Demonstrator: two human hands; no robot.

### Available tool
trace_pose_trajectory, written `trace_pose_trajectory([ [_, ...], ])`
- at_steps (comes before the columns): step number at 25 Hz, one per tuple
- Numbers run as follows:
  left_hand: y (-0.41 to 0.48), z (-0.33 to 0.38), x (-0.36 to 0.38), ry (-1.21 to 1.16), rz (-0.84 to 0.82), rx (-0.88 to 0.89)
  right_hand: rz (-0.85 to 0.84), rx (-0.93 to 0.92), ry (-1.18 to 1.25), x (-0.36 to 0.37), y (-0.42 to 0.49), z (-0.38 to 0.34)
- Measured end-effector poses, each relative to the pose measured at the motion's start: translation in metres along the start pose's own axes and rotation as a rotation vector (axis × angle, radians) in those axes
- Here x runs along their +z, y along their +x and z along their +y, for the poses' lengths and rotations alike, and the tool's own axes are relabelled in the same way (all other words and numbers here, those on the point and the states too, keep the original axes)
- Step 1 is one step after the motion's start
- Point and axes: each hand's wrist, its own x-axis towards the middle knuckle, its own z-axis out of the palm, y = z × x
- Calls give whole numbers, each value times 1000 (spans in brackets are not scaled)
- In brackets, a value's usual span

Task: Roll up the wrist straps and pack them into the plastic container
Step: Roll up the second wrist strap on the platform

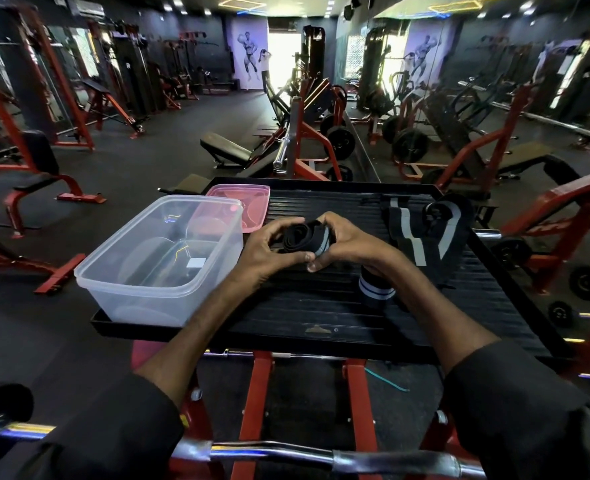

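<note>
A black wrist strap with a grey stripe, coiled into a loose roll (304,237), sits between both my hands above the black ribbed platform (286,313). My left hand (269,247) grips its left side, my right hand (342,242) curls round its right side, and the thumbs meet underneath. The clear plastic container (162,258) stands to the left on the platform with no strap inside. Unrolled black straps with grey stripes (421,233) lie at the right rear. A rolled strap with white and blue bands (376,289) stands under my right wrist.
A pink lid (248,206) lies behind the container. A chrome curl bar (286,455) runs across the bottom near my body. Red frame legs (255,393) hold the platform up. Benches and weight machines fill the gym floor around.
</note>
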Motion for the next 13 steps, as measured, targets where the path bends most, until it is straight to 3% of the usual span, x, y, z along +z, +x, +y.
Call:
trace_pose_trajectory([
  [2, -2, 0, -3, -124, 38, -82, 32, -18, 106, -7, -3, -5],
  [5, -5, 1, -12, -331, -46, -268, 75, -44, 110, -14, -3, -12],
  [8, -9, -6, -15, -273, -110, -315, 98, -83, 26, -12, -5, -11],
  [13, -14, -16, -16, -238, -77, -367, 113, -80, -171, -9, -4, -3],
])
